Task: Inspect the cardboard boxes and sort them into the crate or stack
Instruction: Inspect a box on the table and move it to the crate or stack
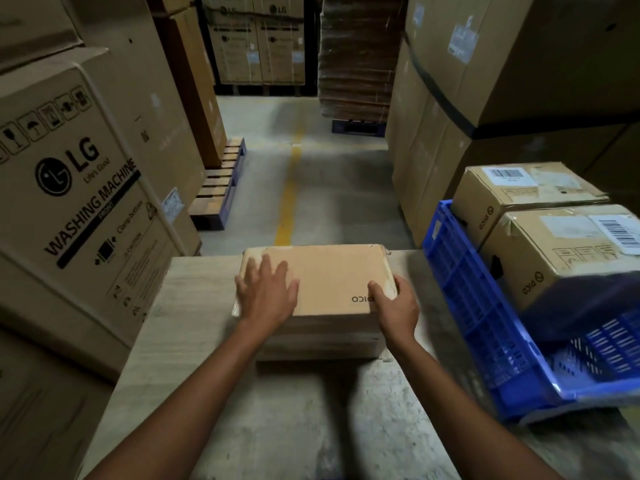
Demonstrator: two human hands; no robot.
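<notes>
A brown cardboard box [332,275] marked PICO sits on a pale wooden table [194,306], on top of another box [322,344] of the same size. My left hand [268,294] lies flat on the top box's left part, fingers spread. My right hand [396,303] grips its near right corner. To the right a blue plastic crate [481,306] holds two PICO boxes, one near [568,251] and one far [519,188], both with barcode labels.
Tall LG washing machine cartons [79,188] stand close on the left. Large stacked cartons [485,81] rise on the right behind the crate. Between them an aisle with a yellow floor line [289,195] runs ahead, with wooden pallets [221,185] and a wrapped pallet stack [356,57] beyond.
</notes>
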